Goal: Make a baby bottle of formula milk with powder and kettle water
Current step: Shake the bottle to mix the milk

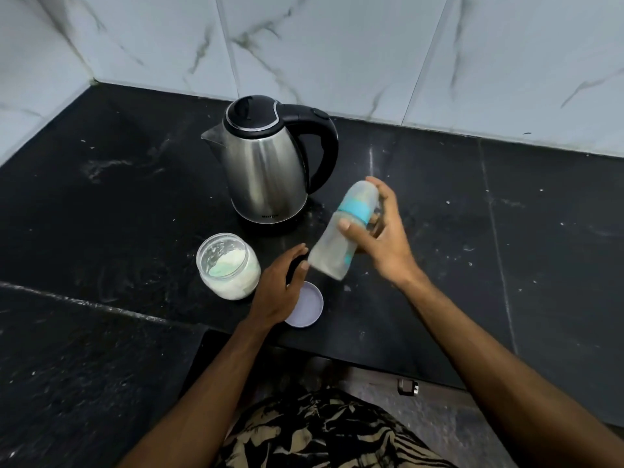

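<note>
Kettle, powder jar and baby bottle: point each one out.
kettle [266,170], head view, on its steel body.
powder jar [229,266], head view, on its glass wall.
baby bottle [332,251], head view, on its clear lower body.

Worktop [101,204]: black stone, flecked white, meeting marble-look wall tiles [337,45] at the back.
Kettle [266,163]: steel with a black lid and handle, upright near the back edge, spout pointing left.
Jar [228,265]: open, part full of white powder, in front of the kettle.
Lid [307,307]: pale, lying flat near the front edge, just right of the jar.
Bottle [344,228]: capped, blue ring, tilted, off the worktop.
Right hand [381,238]: grips the bottle around its middle.
Left hand [280,288]: fingers straight, over the lid, fingertips near the bottle's base.
</note>
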